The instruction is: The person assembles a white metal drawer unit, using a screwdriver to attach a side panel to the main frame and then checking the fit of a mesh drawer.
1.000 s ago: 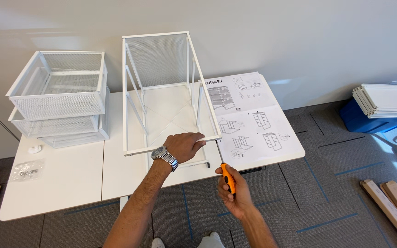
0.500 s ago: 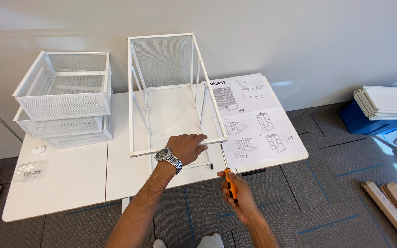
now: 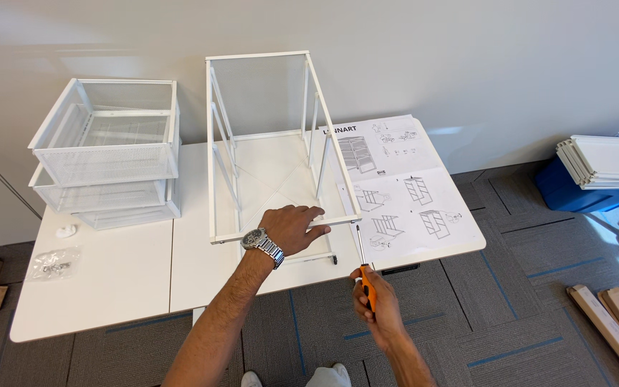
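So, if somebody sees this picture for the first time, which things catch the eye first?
Probably the white metal frame standing at the centre of the white table, with the left hand resting on its front bar. The right hand holds an orange-handled screwdriver near the table's edge.

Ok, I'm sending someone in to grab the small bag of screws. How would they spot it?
Start at the white table against the wall and go to its left end, in front of the stacked mesh baskets. The bag lies flat near the left edge, below a small white piece. It is the only clear plastic thing there, with small dark hardware inside.
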